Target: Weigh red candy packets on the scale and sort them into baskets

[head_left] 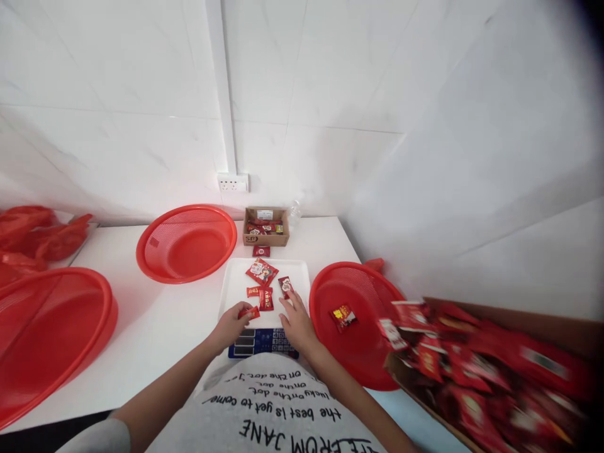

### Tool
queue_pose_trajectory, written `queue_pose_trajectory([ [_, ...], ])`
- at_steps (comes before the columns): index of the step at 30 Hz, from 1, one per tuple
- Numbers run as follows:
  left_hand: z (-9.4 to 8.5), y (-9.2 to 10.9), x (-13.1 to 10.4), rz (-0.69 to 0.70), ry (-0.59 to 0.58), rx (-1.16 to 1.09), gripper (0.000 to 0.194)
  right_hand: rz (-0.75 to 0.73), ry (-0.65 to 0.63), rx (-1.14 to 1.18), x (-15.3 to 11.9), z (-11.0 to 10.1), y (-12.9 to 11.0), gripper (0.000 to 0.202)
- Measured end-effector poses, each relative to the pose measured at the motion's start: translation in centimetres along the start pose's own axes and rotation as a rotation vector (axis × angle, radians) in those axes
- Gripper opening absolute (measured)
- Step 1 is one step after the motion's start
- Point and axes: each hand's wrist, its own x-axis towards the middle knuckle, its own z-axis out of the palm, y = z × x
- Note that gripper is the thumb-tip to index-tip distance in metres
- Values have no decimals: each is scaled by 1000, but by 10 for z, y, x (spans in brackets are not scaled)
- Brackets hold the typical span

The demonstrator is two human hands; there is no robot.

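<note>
My left hand (232, 325) pinches a small red packet (253, 313) above the near left part of a white tray (230, 283). The tray rests on a digital scale (264, 341) with a blue keypad. My right hand (298, 322) is open, its fingers apart and a fingertip at the lower end of a dark red packet (285, 286). Also on the tray lie a larger red packet with a printed picture (262, 271), a red packet with gold print (266, 299) and a small red packet (253, 292).
Red baskets stand at back left (186, 245), far left (101, 314) and right (325, 340), the right one holding a packet (343, 316). Behind the tray are a small carton (267, 240) and a packet (261, 251). A large carton of packets (465, 371) fills the lower right.
</note>
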Motion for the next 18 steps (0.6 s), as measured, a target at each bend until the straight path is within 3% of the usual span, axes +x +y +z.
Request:
queue_pose_trajectory([
  [6,-10,-11,33,150,48,326,29,82,111,83,-30,-8,-15,41],
  [11,-10,-20,57,406,123,670,35,174,252,113,-49,-12,-15,38],
  [18,5,-16,70,745,240,750,47,315,442,150,-80,-3,-11,38],
])
